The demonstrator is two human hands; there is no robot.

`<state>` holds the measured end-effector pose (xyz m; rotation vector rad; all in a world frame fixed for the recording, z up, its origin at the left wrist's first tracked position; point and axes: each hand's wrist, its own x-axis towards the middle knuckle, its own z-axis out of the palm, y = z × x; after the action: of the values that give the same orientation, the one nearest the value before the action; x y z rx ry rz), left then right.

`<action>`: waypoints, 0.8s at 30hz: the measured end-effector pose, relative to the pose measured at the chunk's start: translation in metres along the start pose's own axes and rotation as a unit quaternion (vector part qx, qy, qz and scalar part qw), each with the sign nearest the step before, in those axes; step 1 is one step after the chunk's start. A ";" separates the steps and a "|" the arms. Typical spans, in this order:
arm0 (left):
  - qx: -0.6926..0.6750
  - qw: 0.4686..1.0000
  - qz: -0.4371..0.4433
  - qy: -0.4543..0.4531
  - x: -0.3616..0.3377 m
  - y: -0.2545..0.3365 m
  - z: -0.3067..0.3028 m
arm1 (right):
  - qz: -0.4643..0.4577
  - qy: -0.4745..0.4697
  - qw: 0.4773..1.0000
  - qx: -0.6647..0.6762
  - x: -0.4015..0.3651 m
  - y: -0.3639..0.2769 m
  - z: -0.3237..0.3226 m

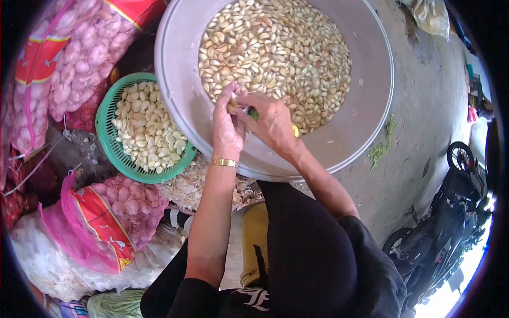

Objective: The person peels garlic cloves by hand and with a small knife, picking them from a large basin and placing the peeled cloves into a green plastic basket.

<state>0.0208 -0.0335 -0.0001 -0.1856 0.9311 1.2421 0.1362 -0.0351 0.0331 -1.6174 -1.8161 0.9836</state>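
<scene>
Over the near side of a big grey tub [371, 100], my two hands meet. My left hand [229, 127], with a gold watch band at the wrist, is closed with its fingertips around a garlic clove [231, 106], mostly covered by the fingers. My right hand [271, 123] is wrapped round a small knife [253, 113]; a green part shows at the thumb and a yellow end sticks out by the palm. Its blade is hidden between the hands. Many unpeeled garlic cloves [281, 47] lie in water in the tub.
A green basket [102, 124] of peeled cloves [146, 127] stands left of the tub, above scattered garlic skins [191, 183]. Net sacks of garlic bulbs [90, 53] and a pink net bag [132, 204] sit at left. A motorcycle [445, 222] is at right.
</scene>
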 end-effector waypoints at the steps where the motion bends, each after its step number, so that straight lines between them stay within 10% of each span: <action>1: 0.017 0.999 0.011 0.029 0.000 -0.001 0.002 | -0.019 -0.013 0.999 -0.032 0.000 -0.003 0.000; 6: 0.113 0.992 0.036 0.048 -0.002 -0.009 -0.009 | 0.030 -0.138 0.986 -0.091 -0.003 -0.005 0.004; 11: 0.132 0.981 -0.014 0.138 0.003 -0.009 -0.020 | 0.019 -0.069 0.994 0.078 -0.017 0.029 -0.005; 15: 0.068 0.990 -0.048 0.116 0.006 -0.011 -0.027 | 0.138 -0.035 0.976 -0.163 -0.011 0.093 -0.050; 24: 0.145 0.987 -0.046 0.055 0.001 -0.010 -0.014 | 0.080 -0.084 0.955 -0.272 -0.019 0.121 -0.040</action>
<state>0.0221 -0.0446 -0.0129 -0.0661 1.1747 1.0057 0.2444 -0.0429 -0.0364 -2.0841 -2.2382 0.7395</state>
